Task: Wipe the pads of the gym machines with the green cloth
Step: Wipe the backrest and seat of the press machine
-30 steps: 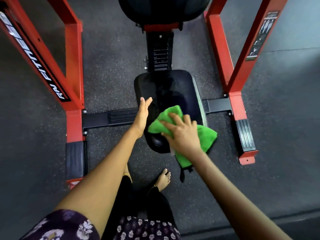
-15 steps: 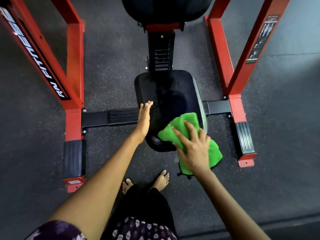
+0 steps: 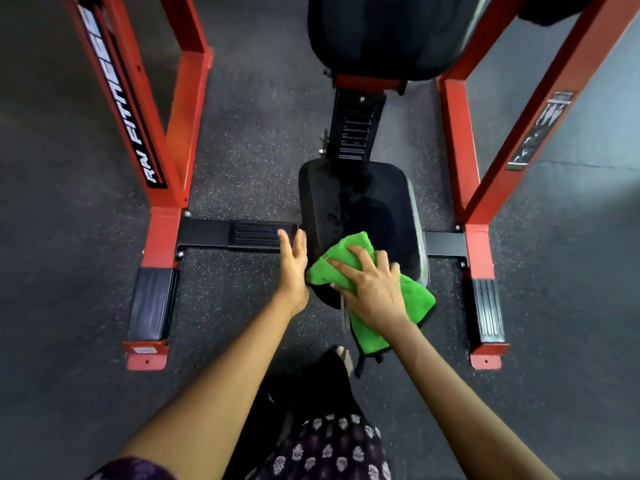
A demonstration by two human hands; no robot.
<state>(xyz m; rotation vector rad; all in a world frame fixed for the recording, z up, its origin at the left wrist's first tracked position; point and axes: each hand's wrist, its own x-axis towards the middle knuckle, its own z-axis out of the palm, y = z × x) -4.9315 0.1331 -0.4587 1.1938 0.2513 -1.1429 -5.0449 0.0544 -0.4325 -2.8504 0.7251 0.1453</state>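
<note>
Head view: right hand (image 3: pixel 372 289) pressing the green cloth (image 3: pixel 349 252) flat-fingered onto the near end of the black seat pad (image 3: pixel 349 199), cloth hanging over the pad's near edge. Left hand (image 3: pixel 293 263) resting straight-fingered against the pad's left side. Red machine frame (image 3: pixel 166 188) flanking both sides; back pad (image 3: pixel 381 32) standing beyond.
</note>
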